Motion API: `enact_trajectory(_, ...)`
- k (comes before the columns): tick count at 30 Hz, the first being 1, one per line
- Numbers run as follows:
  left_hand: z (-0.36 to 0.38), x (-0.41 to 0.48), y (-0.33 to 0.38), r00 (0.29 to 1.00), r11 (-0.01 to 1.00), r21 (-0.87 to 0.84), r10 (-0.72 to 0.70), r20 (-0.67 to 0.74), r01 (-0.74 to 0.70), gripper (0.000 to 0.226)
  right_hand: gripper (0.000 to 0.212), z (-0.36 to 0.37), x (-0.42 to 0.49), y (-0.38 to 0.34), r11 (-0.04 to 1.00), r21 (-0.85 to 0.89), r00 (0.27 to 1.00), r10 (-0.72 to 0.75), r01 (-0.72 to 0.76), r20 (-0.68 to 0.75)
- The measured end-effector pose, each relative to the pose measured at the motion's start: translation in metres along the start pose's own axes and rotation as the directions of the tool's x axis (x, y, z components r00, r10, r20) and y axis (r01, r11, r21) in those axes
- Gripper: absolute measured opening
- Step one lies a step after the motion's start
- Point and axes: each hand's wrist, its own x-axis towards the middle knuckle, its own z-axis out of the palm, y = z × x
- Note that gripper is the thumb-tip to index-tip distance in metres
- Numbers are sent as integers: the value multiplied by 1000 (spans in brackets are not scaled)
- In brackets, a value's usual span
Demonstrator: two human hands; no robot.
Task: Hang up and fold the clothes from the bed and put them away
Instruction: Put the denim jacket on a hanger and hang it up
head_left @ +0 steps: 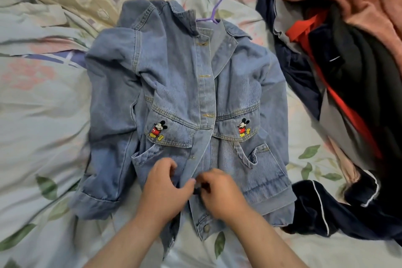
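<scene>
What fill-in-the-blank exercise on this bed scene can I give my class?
1. A ____ plastic hanger hook pokes out at the collar of the blue denim jacket.
2. Each chest flap of the jacket bears an embroidered cartoon ____.
3. The heap of dark, red and pink clothes lies on the person's ____ side.
4. Both the left hand and right hand grip the front of the ____.

Missing words: purple; mouse; right; jacket

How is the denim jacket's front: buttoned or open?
Open at the hem: on the denim jacket, the bottom button sits unfastened, edges apart. Higher up, cannot tell.
</scene>
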Motion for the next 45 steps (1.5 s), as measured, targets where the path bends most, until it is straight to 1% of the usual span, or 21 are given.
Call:
enact_trajectory(2, 2, -20, -7, 998, 998, 61, 24, 56, -27, 36, 19, 6, -6, 1, 1000, -1, 1000, 4, -4, 4)
enact_trajectory(5, 3, -34, -19, 998, 999, 37, -22, 50, 21, 29, 11, 10, -11, -3, 1000, 18, 999, 18, -17, -40)
enact_trajectory(9, -4, -45, -16, 993, 970, -215, -118, -2, 115, 26, 14, 12, -19, -8, 981, 187, 993, 79, -61, -90)
enact_trajectory(12, -7, -43, -3, 988, 942, -310, -148, -48, 126, 24, 12, 9, -26, -10, 980, 197, 991, 53, -28, -126)
enact_trajectory(16, -3, -35, 12, 991, 979, -192, -88, -101, 67, 53, 11, 0, -27, -13, 984, 171, 988, -26, 53, -154)
enact_trajectory(18, 2, -33, 19, 994, 978, -202, -72, -86, 53, 54, 11, -4, -26, -15, 988, 135, 990, -61, 79, -130)
enact_trajectory(23, 3, -28, 18, 999, 976, -215, -38, 16, 41, 41, 10, -9, -25, -13, 991, 115, 990, -60, 75, -130)
enact_trajectory(24, 1, -27, 16, 996, 956, -281, -70, 60, 84, 37, 10, -9, -26, -12, 991, 118, 990, -52, 68, -132)
enact_trajectory(26, -2, -23, 13, 967, 860, -445, -190, 172, 248, 32, 10, -9, -27, -12, 990, 131, 989, -33, 52, -143)
enact_trajectory(27, -3, -20, 12, 947, 828, -466, -231, 223, 312, 33, 9, -9, -27, -13, 989, 143, 988, -18, 40, -151)
enact_trajectory(29, -7, -13, 11, 920, 844, -403, -234, 315, 353, 32, 7, -9, -28, -16, 976, 217, 987, 65, -31, -148)
enact_trajectory(30, -10, -11, 13, 908, 851, -382, -224, 355, 359, 27, 8, -9, -28, -18, 956, 280, 983, 129, -89, -127)
enact_trajectory(32, -14, -7, 17, 881, 824, -401, -226, 415, 400, 23, 21, -10, -26, -22, 875, 441, 968, 245, -199, -51)
enact_trajectory(35, -13, -8, 19, 880, 834, -386, -221, 421, 394, 11, 23, -10, -25, -25, 720, 639, 947, 319, -271, 42)
enact_trajectory(36, -11, -9, 19, 903, 874, -347, -203, 379, 342, 10, 24, -10, -27, -25, 617, 730, 934, 347, -293, 81)
enact_trajectory(38, -5, -14, 17, 960, 957, -223, -129, 249, 186, 23, 28, -10, -30, -28, 364, 873, 907, 381, -324, 179)
enact_trajectory(39, -2, -18, 18, 974, 975, -176, -99, 206, 136, 31, 29, -9, -30, -28, 304, 895, 902, 382, -326, 199)
enact_trajectory(40, 2, -22, 18, 981, 982, -152, -81, 177, 109, 34, 29, -7, -30, -27, 320, 889, 902, 386, -329, 195)
enact_trajectory(42, 9, -29, 15, 994, 992, -108, -59, 97, 69, 27, 22, -1, -30, -28, 381, 858, 893, 415, -344, 174)
enact_trajectory(44, 15, -34, 11, 999, 996, -85, -27, 21, 29, 22, 17, 3, -26, -28, 392, 846, 875, 456, -362, 163)
enact_trajectory(45, 16, -35, 10, 1000, 996, -89, -14, 6, 15, 23, 21, 4, -23, -28, 378, 847, 866, 469, -374, 173)
